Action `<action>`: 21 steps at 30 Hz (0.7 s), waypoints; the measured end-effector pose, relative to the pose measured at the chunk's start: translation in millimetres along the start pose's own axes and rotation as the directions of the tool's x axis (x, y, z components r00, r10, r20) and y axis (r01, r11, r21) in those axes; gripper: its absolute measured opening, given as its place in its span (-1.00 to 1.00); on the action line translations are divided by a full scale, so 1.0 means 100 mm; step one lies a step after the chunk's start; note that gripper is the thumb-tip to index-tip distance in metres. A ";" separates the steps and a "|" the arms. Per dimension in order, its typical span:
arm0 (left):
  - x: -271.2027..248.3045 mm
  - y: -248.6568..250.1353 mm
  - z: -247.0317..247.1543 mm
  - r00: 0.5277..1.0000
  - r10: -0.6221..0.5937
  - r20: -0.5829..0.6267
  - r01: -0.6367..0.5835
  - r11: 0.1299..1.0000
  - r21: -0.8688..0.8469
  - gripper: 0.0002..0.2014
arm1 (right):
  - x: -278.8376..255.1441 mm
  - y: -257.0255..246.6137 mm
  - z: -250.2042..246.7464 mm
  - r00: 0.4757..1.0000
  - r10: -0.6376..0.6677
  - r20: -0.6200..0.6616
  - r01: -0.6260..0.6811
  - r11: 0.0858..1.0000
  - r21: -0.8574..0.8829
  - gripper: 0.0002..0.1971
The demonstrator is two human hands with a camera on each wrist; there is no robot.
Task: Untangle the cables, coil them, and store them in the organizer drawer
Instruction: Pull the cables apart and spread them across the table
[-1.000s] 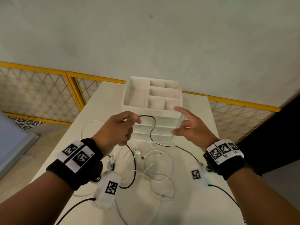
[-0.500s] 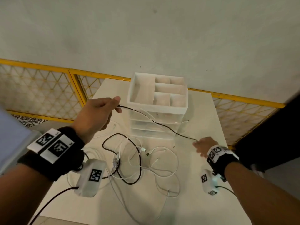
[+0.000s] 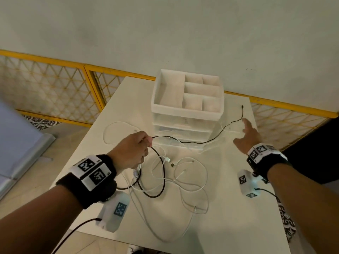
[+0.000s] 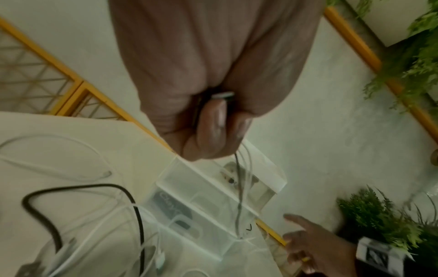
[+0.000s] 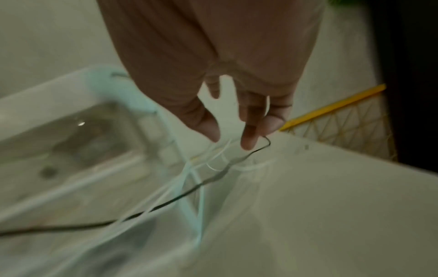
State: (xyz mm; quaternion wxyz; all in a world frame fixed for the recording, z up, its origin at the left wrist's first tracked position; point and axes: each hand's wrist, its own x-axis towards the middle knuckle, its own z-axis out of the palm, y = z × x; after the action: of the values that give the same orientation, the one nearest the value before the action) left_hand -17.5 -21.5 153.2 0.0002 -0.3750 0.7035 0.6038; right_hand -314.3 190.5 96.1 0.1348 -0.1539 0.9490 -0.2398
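Observation:
My left hand point(image 3: 146, 142) point(image 4: 220, 131) grips a thin black cable point(image 3: 192, 143) in curled fingers above the table point(image 3: 238, 217). The cable runs right past the front of the white organizer point(image 3: 187, 110), and its plug end point(image 3: 242, 106) lies at the table's far right. My right hand point(image 3: 244, 132) point(image 5: 229, 140) hovers right of the organizer with straight fingers, one fingertip point(image 5: 247, 146) by the thin black cable point(image 5: 258, 149). A thick black cable point(image 3: 163, 169) and several white cables point(image 3: 192, 180) lie tangled in front of the organizer. Its clear drawers point(image 3: 183, 125) look closed.
A yellow lattice fence point(image 3: 55, 88) runs behind the table below a pale wall. Green plants point(image 4: 379, 215) show in the left wrist view. A patterned cloth point(image 3: 286, 217) hangs at the table's right edge. A grey-blue panel point(image 3: 14, 134) stands at the left.
My left hand has come down and right toward the table's middle, still holding the thin black cable. My right hand has moved farther back beside the organizer, and its fingers are now straight.

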 end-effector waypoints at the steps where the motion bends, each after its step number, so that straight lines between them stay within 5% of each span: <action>1: 0.02 -0.03 0.04 1.000 -0.017 -0.011 0.016 0.999 -0.028 -0.77 | -0.16 0.03 0.14 1.000 0.005 0.017 -0.004 0.999 -0.035 -0.37; 4: 0.04 -0.08 0.09 1.000 0.000 -0.031 -0.002 0.996 -0.089 -0.72 | -0.66 0.10 0.64 0.976 0.011 0.217 0.031 0.982 -0.188 -0.78; 8: 0.04 -0.02 0.09 0.998 0.059 0.013 -0.055 0.976 -0.211 -0.70 | -1.00 0.16 1.18 0.929 0.144 0.341 -0.113 0.988 -0.109 -0.47; 11: 0.04 0.06 0.06 0.996 0.093 0.002 -0.089 0.961 -0.260 -0.72 | -1.02 0.00 1.20 0.944 0.131 0.302 -0.169 0.980 0.105 -0.51; 15: 0.04 0.21 -0.06 0.980 0.189 -0.060 -0.197 0.912 -0.361 -0.70 | -1.11 -0.51 0.73 0.952 -0.124 0.281 0.044 0.961 0.273 -0.93; 21: 0.08 0.36 0.02 0.920 0.388 -0.058 -0.389 0.882 -0.266 -0.74 | -1.49 -1.22 0.04 0.877 -0.440 0.194 0.340 0.852 0.399 -0.83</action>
State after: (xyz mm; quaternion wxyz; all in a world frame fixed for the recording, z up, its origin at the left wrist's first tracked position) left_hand -42.8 -23.8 179.4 -0.1731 -0.2238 0.6746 0.6818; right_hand -148.9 140.2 180.5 0.2401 -0.3504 0.8098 -0.4047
